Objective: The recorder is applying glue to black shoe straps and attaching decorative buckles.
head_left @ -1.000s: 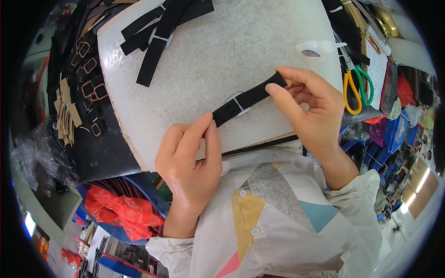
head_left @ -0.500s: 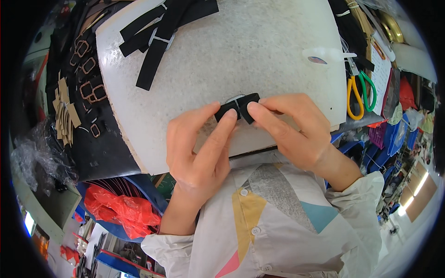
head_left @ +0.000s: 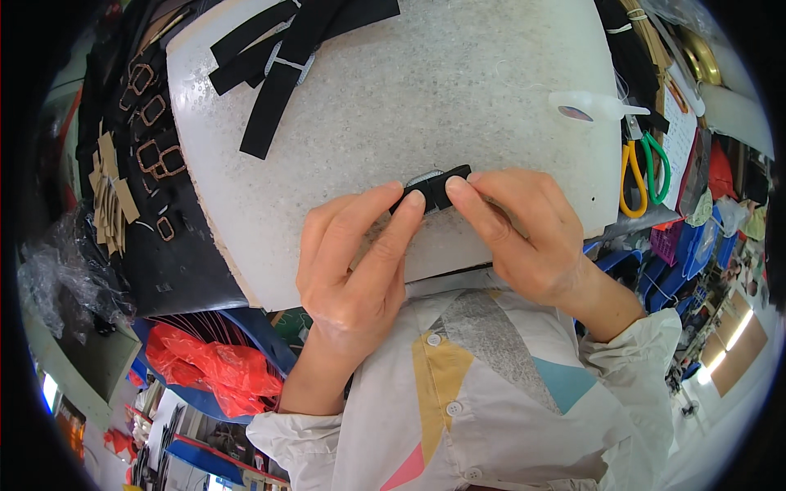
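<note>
Between my two hands is a short black fabric strap, with the rim of a sparkly silver buckle showing along its far side. My left hand pinches the strap's left end between thumb and fingertips. At the other end, my right hand grips it the same way. The strap is held just over the near part of a white board. How the strap passes through the buckle is partly hidden by my fingers.
Far left on the board lie crossed black straps with silver buckles. Rhinestone-like buckle frames and tan card strips lie further left. To the right are a white squeeze bottle and scissors. A red plastic bag sits below the table edge.
The strap has tilted in my fingers and now looks narrower, its right end raised away from me. Both hands have shifted slightly to the right. The squeeze bottle's outline shows more clearly.
</note>
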Action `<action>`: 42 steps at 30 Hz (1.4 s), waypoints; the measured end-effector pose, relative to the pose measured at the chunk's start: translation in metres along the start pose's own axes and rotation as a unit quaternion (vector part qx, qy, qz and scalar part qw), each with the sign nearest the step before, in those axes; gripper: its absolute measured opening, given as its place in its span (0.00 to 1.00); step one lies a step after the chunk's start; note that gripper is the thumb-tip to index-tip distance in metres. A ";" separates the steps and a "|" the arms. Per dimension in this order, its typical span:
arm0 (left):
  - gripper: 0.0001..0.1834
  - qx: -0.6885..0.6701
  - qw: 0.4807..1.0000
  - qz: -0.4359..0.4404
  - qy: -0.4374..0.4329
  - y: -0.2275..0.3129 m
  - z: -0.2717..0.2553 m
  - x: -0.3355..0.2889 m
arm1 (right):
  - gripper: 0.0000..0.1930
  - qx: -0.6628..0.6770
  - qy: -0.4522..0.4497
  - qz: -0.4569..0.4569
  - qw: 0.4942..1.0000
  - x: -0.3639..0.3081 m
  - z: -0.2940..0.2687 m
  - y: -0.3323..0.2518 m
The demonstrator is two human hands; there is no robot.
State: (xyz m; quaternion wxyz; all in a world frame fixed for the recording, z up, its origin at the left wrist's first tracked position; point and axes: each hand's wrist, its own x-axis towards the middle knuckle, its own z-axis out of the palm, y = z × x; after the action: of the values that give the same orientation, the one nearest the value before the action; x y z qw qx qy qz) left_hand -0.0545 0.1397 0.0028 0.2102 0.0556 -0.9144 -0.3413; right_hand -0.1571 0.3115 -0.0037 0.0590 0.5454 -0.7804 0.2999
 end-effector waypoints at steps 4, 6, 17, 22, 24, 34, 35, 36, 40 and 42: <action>0.17 0.001 1.000 -0.002 0.000 0.000 0.001 -0.001 | 0.23 -0.012 0.001 0.001 1.000 -0.001 0.001 -0.001; 0.17 0.002 1.000 -0.001 0.001 0.000 0.001 -0.001 | 0.23 -0.015 0.002 0.000 1.000 -0.001 0.002 -0.001; 0.13 0.133 0.990 0.046 -0.030 0.003 0.000 -0.006 | 0.18 -0.103 -0.036 -0.013 0.994 0.007 -0.004 -0.010; 0.25 0.323 0.935 0.090 -0.112 0.016 -0.006 -0.017 | 0.13 -0.159 -0.065 -0.016 0.985 0.013 -0.008 -0.019; 0.32 0.364 0.917 0.104 -0.127 0.017 -0.005 -0.020 | 0.12 -0.178 -0.060 -0.017 0.982 0.012 -0.007 -0.021; 0.29 0.397 0.902 0.118 -0.120 0.020 -0.001 -0.017 | 0.18 -0.226 -0.061 -0.047 0.971 0.016 -0.003 -0.022; 0.29 0.392 0.903 0.123 -0.129 0.019 -0.002 -0.018 | 0.18 -0.227 -0.062 -0.052 0.971 0.016 -0.003 -0.022; 0.29 0.386 0.903 0.128 -0.137 0.019 -0.002 -0.019 | 0.18 -0.226 -0.063 -0.057 0.970 0.016 -0.002 -0.021; 0.27 0.381 0.904 0.126 -0.148 0.019 -0.003 -0.019 | 0.22 -0.220 -0.085 -0.066 0.969 0.020 -0.005 -0.020; 0.27 0.377 0.904 0.130 -0.153 0.019 -0.003 -0.020 | 0.24 -0.217 -0.108 -0.067 0.968 0.020 -0.009 -0.021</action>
State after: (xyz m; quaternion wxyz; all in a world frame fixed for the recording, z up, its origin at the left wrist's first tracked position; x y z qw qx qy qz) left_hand -0.0347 0.1569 0.0102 0.0733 -0.0415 -0.9949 0.0550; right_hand -0.1489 0.2951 0.0203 0.1114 0.5993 -0.7906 0.0580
